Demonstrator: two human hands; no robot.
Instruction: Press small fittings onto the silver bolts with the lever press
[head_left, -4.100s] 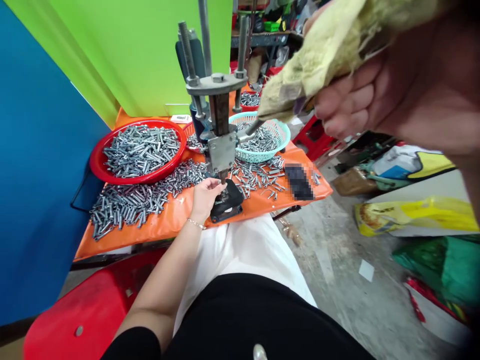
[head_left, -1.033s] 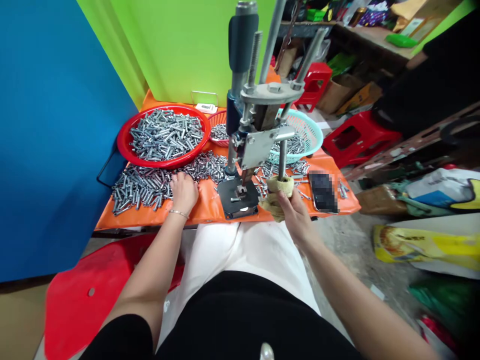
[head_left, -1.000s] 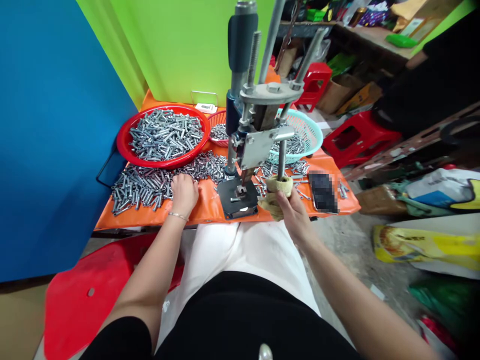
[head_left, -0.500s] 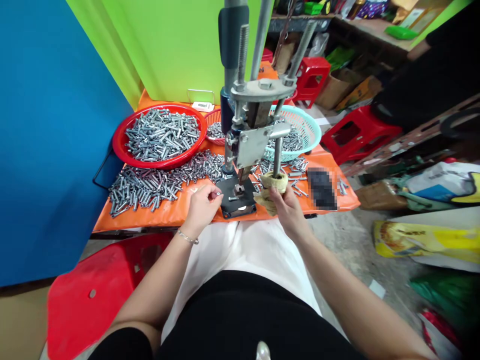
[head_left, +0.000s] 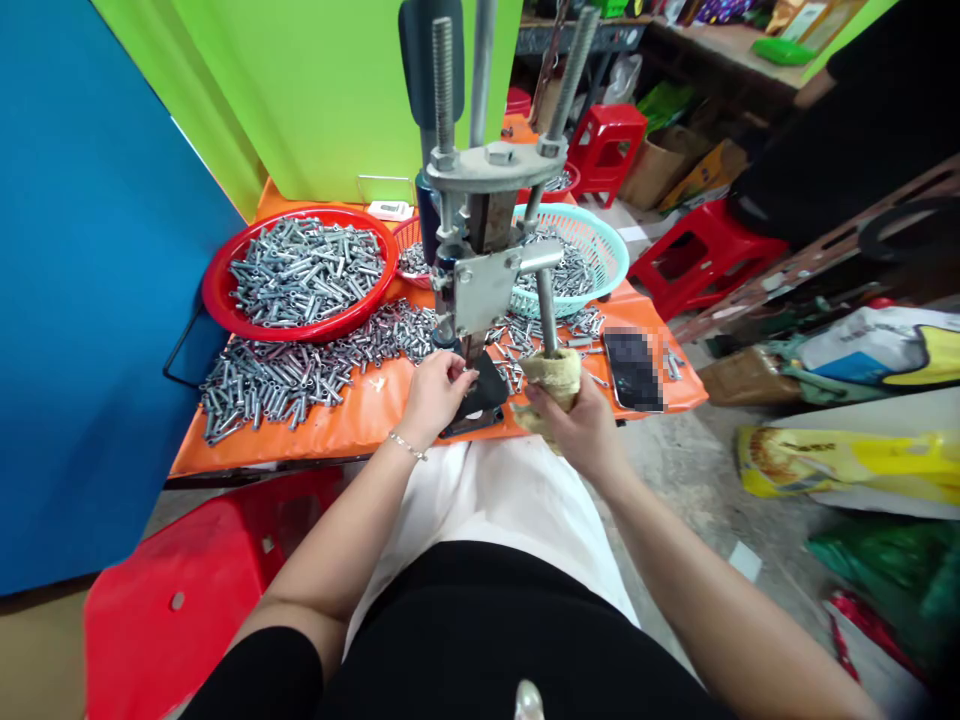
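Note:
A hand press (head_left: 484,295) with a flat grey front plate stands on a dark base (head_left: 489,385) at the table's front. My left hand (head_left: 436,395) is at the base, just below the ram, with thumb and fingers pinched together. A small metal part seems to be at the fingertips, mostly hidden by them. My right hand (head_left: 589,425) is wrapped round the cloth-covered end (head_left: 553,372) of the press lever (head_left: 547,310), which slants down on the right. Behind my left hand lies a heap of small metal bolt-like parts (head_left: 277,385), loose on the orange table cover (head_left: 375,410).
A red basin (head_left: 217,305) full of similar metal parts stands at the left. Behind the press is a light-blue basket (head_left: 611,255) with more. A phone (head_left: 634,365) lies at the right. Red stools (head_left: 180,590) stand around, and another person (head_left: 825,170) sits at the right.
My left hand has moved right, from beside the base to under the ram. My right hand stays on the lever's cloth-covered end. The whole view has shifted slightly.

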